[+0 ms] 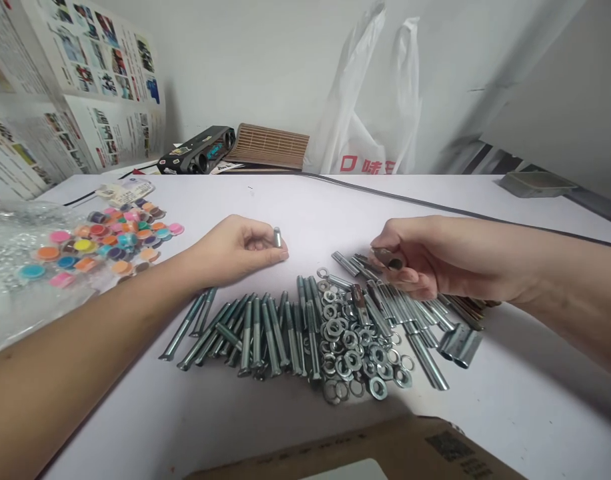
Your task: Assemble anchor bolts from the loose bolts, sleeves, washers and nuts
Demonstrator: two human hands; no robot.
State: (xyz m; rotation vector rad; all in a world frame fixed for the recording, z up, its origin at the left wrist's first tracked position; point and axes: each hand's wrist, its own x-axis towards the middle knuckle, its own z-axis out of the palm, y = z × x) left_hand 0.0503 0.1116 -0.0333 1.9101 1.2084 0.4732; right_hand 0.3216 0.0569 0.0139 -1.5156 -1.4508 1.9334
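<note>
My left hand (240,250) is closed over the table, with a silver metal bolt (277,237) between thumb and fingers; only its end shows. On the right, my right hand (410,260) pinches a dark, brownish metal sleeve (389,259), its open round end facing me. Below my left hand lie many long bolts (270,337), their heads toward me. Beside them is a heap of nuts and washers (353,360). Under and near my right hand, silver metal sleeves (398,303) lie in a loose pile, a few of them brownish.
Colourful round capped pots (85,245) lie on clear plastic wrap (15,267) at left. A cardboard box (400,447) sits at the near edge. A white plastic bag (363,127), a black box-shaped device (200,150) and a bamboo mat (270,145) are at the back.
</note>
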